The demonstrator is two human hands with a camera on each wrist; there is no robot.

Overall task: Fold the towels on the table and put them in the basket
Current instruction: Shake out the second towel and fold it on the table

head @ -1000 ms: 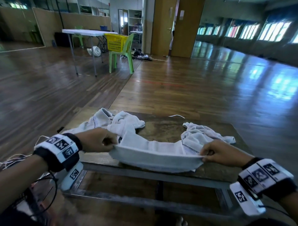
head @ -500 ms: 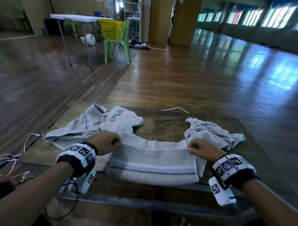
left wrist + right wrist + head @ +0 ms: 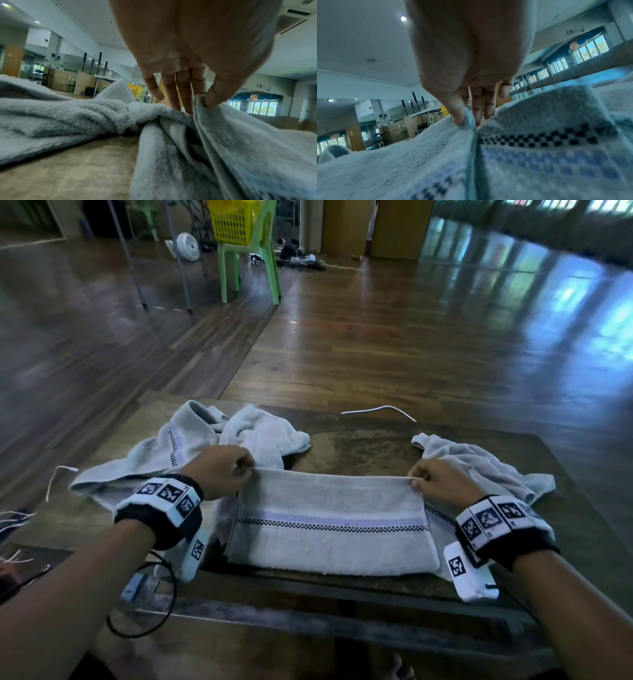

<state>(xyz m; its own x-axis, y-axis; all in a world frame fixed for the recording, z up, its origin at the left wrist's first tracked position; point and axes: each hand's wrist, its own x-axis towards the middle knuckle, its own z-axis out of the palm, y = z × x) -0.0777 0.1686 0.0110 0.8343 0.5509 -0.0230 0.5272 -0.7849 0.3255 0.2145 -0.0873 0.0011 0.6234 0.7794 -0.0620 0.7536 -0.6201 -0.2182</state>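
Fig.: towel (image 3: 329,529) lies part-folded at near edge of surface (image 3: 359,450); left hand (image 3: 219,470) & right hand (image 3: 442,481) fingers pinch its far corners. Two crumpled towels (image 3: 191,446) (image 3: 479,463) not yet folded; basket (image 3: 236,220) sits well apart on a chair, apparently empty. No legible brand; wrist bands carry coded markers only.

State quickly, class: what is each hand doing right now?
Left hand: pinching the far left corner of the folded grey towel.
Right hand: pinching its far right corner.
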